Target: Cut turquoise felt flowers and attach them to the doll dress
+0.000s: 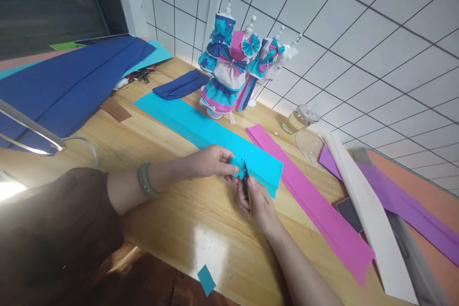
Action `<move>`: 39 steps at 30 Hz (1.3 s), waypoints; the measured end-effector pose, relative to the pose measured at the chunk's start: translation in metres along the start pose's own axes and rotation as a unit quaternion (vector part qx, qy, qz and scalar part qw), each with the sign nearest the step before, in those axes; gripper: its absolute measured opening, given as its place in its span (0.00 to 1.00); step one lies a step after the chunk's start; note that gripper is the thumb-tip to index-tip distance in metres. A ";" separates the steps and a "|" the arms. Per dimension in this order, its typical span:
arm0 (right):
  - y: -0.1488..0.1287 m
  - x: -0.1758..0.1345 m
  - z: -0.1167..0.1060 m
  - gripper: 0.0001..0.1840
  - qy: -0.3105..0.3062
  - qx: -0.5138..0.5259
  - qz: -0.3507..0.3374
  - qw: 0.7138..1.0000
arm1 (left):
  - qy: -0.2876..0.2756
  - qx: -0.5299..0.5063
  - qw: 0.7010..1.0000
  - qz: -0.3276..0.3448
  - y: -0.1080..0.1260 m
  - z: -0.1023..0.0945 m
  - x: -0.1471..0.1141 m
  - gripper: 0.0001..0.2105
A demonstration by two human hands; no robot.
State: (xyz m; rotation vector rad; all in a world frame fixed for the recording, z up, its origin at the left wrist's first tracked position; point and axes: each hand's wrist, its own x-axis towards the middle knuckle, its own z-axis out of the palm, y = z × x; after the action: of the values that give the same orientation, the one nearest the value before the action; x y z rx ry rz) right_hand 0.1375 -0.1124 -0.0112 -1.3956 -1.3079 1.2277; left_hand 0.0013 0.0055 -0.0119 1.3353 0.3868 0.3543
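My left hand (218, 162) pinches a small turquoise paper piece (237, 167) between thumb and fingers. In my right hand (258, 201) is a pair of scissors (245, 184) with dark blades and some yellow on the handle. The blades point upward, right at the edge of the small piece. Both hands are over the near edge of a long turquoise crepe paper strip (218, 134) lying on the table. Fingers partly hide the scissors' handles and the held piece.
Several small dress forms in paper dresses (229, 67) stand against the tiled wall. A pink strip (315, 205), white strip (373, 220) and purple strip (401, 205) lie to the right, near a glass jar (299, 119). Dark blue paper (71, 86) covers the left; a turquoise scrap (206, 280) lies in front.
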 end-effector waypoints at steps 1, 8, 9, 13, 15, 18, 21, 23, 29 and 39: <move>0.000 0.000 0.000 0.25 0.001 0.003 0.002 1.000 | 0.003 0.000 1.000 0.001 0.000 0.000 0.000 0.08; 0.001 0.000 0.001 0.26 0.002 0.013 0.004 1.000 | 0.015 -0.010 1.000 -0.008 0.001 0.001 0.000 0.08; 0.001 -0.001 0.001 0.26 0.001 0.008 0.001 1.000 | 0.015 -0.012 1.000 -0.011 0.002 0.001 0.000 0.08; 0.001 -0.002 -0.001 0.26 -0.008 -0.008 -0.011 1.000 | 0.000 -0.005 1.000 -0.013 0.003 -0.002 0.000 0.08; 0.000 -0.002 -0.001 0.25 -0.014 -0.007 -0.010 1.000 | -0.012 0.005 1.000 -0.012 0.003 -0.004 0.000 0.08; -0.001 -0.002 -0.001 0.24 -0.023 0.001 -0.008 1.000 | -0.024 0.026 0.999 -0.008 0.003 -0.007 0.000 0.08; -0.002 -0.003 -0.001 0.22 -0.036 0.007 -0.003 0.999 | -0.032 0.045 0.998 -0.015 0.004 -0.010 0.000 0.09; -0.002 -0.003 -0.002 0.22 -0.045 0.009 0.001 0.999 | -0.044 0.054 0.997 -0.025 0.004 -0.012 -0.001 0.09; 0.000 -0.004 -0.003 0.21 -0.056 0.014 0.017 0.998 | -0.091 0.034 0.994 -0.059 0.006 -0.019 -0.001 0.10; 0.003 -0.001 -0.001 0.21 -0.026 0.015 0.021 0.999 | -0.089 -0.068 0.987 -0.116 0.009 -0.019 -0.002 0.11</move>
State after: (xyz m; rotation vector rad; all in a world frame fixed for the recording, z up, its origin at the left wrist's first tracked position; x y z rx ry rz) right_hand 0.1390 -0.1139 -0.0139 -1.3848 -1.2964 1.3156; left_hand -0.0096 0.0229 -0.0069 1.1628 0.3568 0.0646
